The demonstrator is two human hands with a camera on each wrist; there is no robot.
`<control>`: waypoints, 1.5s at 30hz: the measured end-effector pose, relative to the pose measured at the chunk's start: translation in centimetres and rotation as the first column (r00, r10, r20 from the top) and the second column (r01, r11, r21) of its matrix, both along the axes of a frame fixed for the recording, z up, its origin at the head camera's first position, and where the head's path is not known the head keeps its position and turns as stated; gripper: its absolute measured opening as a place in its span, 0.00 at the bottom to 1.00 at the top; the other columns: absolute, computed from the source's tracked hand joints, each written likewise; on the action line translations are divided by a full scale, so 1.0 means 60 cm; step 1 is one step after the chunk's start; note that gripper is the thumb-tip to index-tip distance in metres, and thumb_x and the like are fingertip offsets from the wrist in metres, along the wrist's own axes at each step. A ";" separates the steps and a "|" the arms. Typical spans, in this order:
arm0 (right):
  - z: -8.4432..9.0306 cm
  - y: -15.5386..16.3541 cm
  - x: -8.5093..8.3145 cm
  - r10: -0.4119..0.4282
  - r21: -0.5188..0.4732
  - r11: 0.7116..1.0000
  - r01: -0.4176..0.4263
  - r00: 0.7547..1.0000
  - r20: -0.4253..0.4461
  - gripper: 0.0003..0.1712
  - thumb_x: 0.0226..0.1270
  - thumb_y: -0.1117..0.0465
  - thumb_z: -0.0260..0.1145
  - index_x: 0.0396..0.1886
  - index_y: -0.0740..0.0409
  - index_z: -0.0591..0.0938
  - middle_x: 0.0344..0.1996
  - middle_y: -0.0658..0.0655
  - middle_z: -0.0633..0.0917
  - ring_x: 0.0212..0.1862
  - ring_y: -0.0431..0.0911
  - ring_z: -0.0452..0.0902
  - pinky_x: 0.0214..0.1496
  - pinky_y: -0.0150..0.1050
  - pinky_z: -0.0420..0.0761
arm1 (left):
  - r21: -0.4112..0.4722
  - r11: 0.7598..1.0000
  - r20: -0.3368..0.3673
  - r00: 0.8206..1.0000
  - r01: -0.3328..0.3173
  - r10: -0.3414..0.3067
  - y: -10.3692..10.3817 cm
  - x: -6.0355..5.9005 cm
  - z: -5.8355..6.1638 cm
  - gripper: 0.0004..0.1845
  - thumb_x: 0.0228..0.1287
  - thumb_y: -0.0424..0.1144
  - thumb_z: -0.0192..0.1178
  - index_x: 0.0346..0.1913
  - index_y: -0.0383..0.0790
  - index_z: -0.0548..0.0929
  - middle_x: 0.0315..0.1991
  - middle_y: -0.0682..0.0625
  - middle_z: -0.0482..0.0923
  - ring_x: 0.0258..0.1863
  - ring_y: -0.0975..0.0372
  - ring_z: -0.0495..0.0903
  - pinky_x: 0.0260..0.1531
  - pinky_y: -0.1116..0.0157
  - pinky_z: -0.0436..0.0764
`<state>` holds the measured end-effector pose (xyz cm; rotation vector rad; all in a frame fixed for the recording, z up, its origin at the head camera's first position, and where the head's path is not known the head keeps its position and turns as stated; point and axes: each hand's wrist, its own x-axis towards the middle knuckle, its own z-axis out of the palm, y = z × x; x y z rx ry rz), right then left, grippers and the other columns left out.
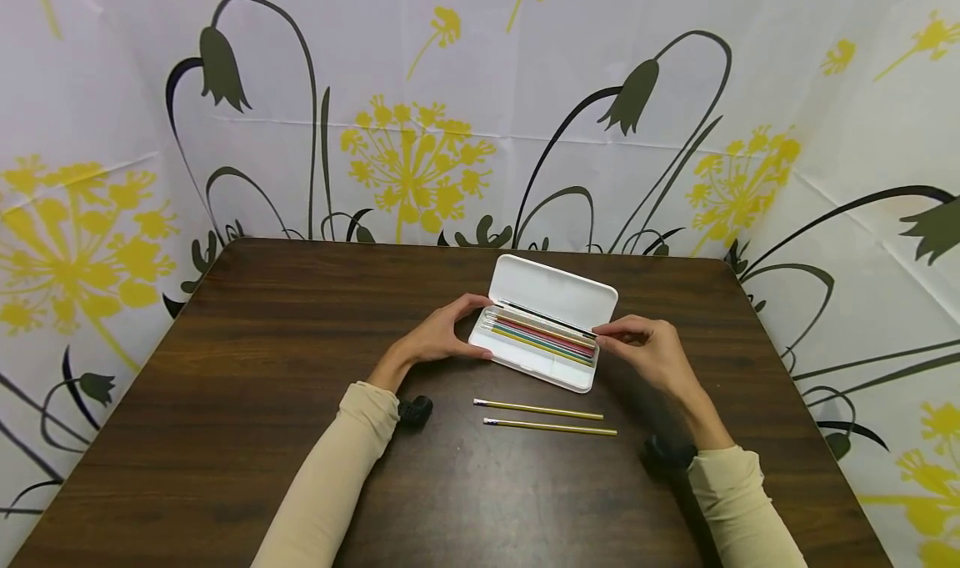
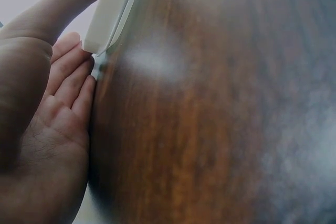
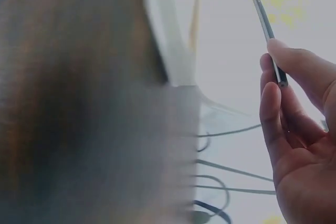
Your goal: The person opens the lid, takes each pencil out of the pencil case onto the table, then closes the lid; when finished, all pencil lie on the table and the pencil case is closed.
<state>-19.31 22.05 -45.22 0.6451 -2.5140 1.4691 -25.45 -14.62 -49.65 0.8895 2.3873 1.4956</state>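
Fingers (image 3: 271, 103) of your right hand (image 1: 654, 353) are drawn together with the thumb, pinching a dark pencil (image 1: 547, 318) close to its right-hand end; in the right wrist view that end pokes out just past your grip. The pencil slants along the hinge side of the open white case (image 1: 534, 372), between the lid (image 1: 555, 289) and the row inside; you cannot tell here whether it touches the case.

Your left hand (image 1: 441, 334) spans the left end of the case, thumb at the near corner and fingertips at the far one, spread about as wide as the base and holding it from both sides. The left wrist view shows the other fingers stretched fairly straight beside the counter (image 1: 225, 434).

The case sits angled on the counter in front of you, its lid raised and leaning back. In it lie coloured pencils (image 1: 542, 339), with red, teal and yellow among them, side by side. Nearer to you, two gold pencils (image 1: 550, 427) lie roughly parallel, apart from each other, white ends to the left. You can read no brand or lettering; any marks on the pencils are too small or blurred.
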 end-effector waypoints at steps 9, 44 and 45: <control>0.053 -0.006 0.034 0.075 -0.006 0.997 -0.075 0.997 -0.013 0.10 0.58 0.74 0.71 0.40 0.65 0.88 0.37 0.62 0.86 0.36 0.50 0.80 0.34 0.33 0.80 | 0.045 0.999 0.013 1.000 0.023 -0.024 0.002 0.027 0.041 0.42 0.47 0.30 0.78 0.66 0.30 0.68 0.66 0.36 0.66 0.70 0.48 0.60 0.68 0.49 0.58; -0.053 0.013 0.074 0.222 0.177 0.961 -0.213 0.974 -0.038 0.09 0.56 0.66 0.76 0.37 0.53 0.90 0.34 0.43 0.86 0.34 0.38 0.81 0.35 0.34 0.81 | 0.030 0.999 -0.032 0.999 0.039 -0.038 0.000 0.020 0.033 0.43 0.48 0.37 0.78 0.66 0.31 0.67 0.66 0.37 0.67 0.70 0.50 0.60 0.68 0.54 0.60; -0.054 0.011 0.073 0.219 0.197 0.959 -0.206 0.974 -0.048 0.09 0.55 0.66 0.76 0.36 0.53 0.90 0.34 0.43 0.86 0.34 0.38 0.81 0.34 0.35 0.81 | 0.029 0.999 -0.043 0.998 0.042 -0.041 -0.001 0.018 0.028 0.43 0.48 0.38 0.78 0.66 0.32 0.67 0.66 0.38 0.67 0.70 0.51 0.61 0.67 0.55 0.60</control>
